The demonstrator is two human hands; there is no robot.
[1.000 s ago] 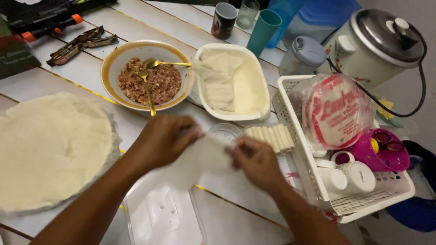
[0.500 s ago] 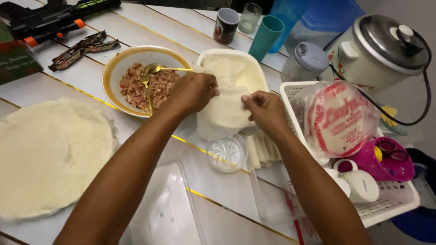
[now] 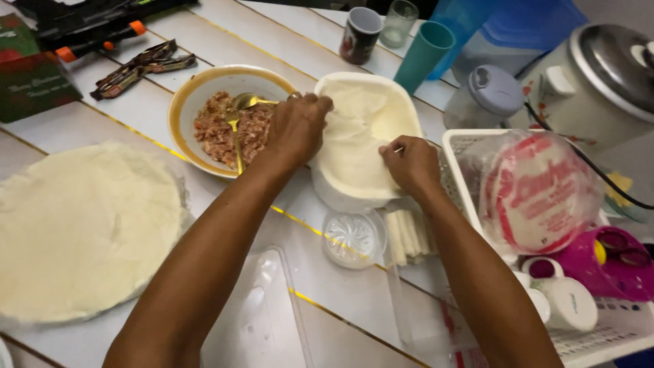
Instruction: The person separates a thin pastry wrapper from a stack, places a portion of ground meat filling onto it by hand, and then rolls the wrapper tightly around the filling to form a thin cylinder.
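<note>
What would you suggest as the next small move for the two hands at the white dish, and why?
Probably peel one wrapper sheet free and lift it clear. The left hand grips the sheet's upper edge, the right hand pinches its side over the white dish, and the bowl of minced filling sits beside them.

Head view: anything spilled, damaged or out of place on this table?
Nothing spilled or damaged. One oddity: black power tools lie at the table's far left corner, among food things like the bowl of minced filling.

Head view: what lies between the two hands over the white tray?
In the head view, only the pale wrapper sheet spans from the left hand to the right hand, draped across the white tray.
</note>
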